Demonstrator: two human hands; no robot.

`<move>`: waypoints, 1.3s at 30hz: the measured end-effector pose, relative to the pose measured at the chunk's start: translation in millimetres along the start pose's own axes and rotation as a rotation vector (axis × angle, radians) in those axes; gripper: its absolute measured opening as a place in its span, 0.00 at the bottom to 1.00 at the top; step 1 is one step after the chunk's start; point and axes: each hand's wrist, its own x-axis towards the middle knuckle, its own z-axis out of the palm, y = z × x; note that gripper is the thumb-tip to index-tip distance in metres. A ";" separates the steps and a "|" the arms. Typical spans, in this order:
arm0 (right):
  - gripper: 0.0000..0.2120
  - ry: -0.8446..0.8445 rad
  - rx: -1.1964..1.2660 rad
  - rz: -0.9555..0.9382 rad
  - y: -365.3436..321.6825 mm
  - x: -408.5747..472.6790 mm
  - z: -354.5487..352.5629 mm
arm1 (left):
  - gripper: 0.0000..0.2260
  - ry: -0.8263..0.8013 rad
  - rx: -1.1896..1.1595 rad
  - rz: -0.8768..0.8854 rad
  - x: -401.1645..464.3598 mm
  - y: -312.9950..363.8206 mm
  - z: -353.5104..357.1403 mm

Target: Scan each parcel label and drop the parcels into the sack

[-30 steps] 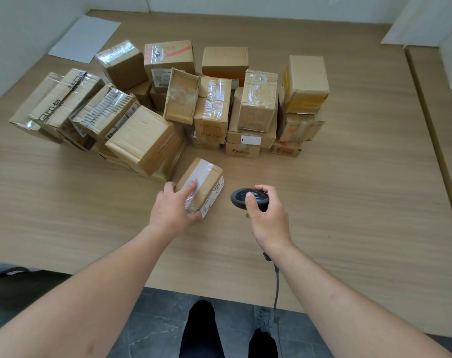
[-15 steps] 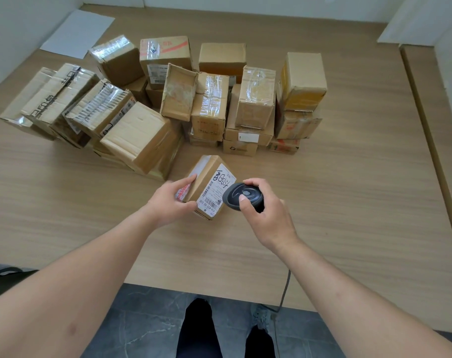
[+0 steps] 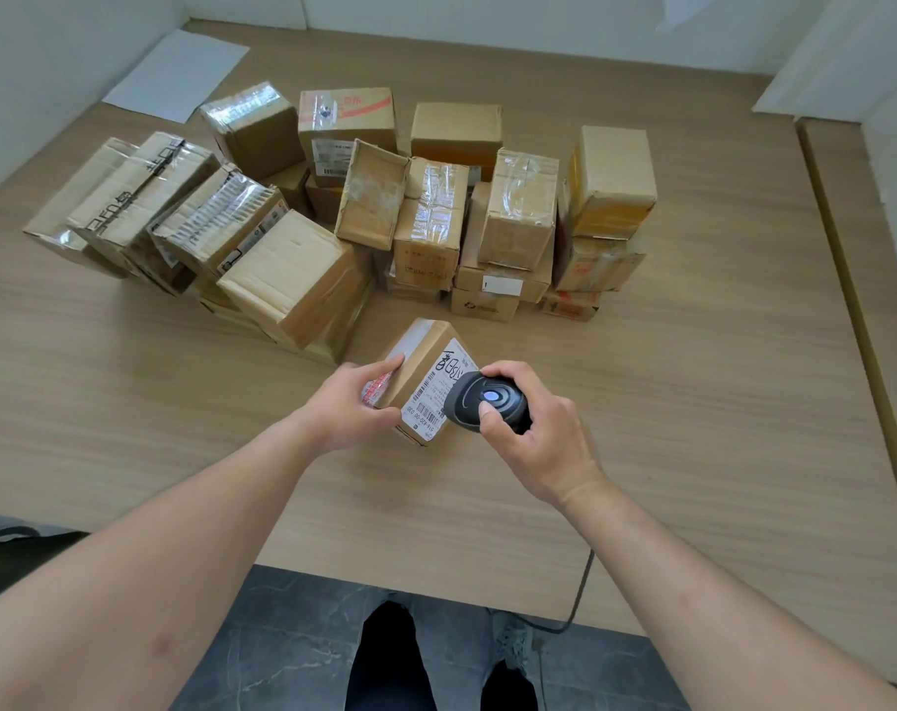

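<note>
Brown cardboard fills the middle of this head-worn view: a small parcel (image 3: pixel 419 374) is gripped at its near left end by the person's left hand (image 3: pixel 344 406), fingers over the top and thumb underneath. The parcel is tipped so that its white shipping label (image 3: pixel 432 397), printed with barcodes and bold characters, faces up and to the right. The right hand (image 3: pixel 531 428) is wrapped around a black corded handheld scanner (image 3: pixel 487 402), with the thumb resting just below its pale blue button; the scanner's head sits just beside the label, partly covering it. Whether the parcel rests on the table or is held just above it cannot be told.

Beyond the hands, a crowded heap of taped cardboard parcels (image 3: pixel 518 218) waits on the wooden table (image 3: pixel 718 402), some leaning, some stacked two or three high. A white sheet of paper (image 3: pixel 177 74) lies at the far left corner.

Judging from this, the task is at an early stage: one label is being scanned and the large heap is left to do. No sack is in view, so how many parcels have gone in cannot be told.

Bare table lies to the right of the hands and between them and the near edge. The scanner's cable (image 3: pixel 582 587) hangs over that near edge to the dark floor (image 3: pixel 261 654), where it could snag on a wide swing.
</note>
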 end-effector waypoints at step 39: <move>0.10 -0.142 0.290 -0.310 -208.0 -171.7 134.3 | 0.25 0.657 -0.397 0.143 -342.6 -106.6 -78.9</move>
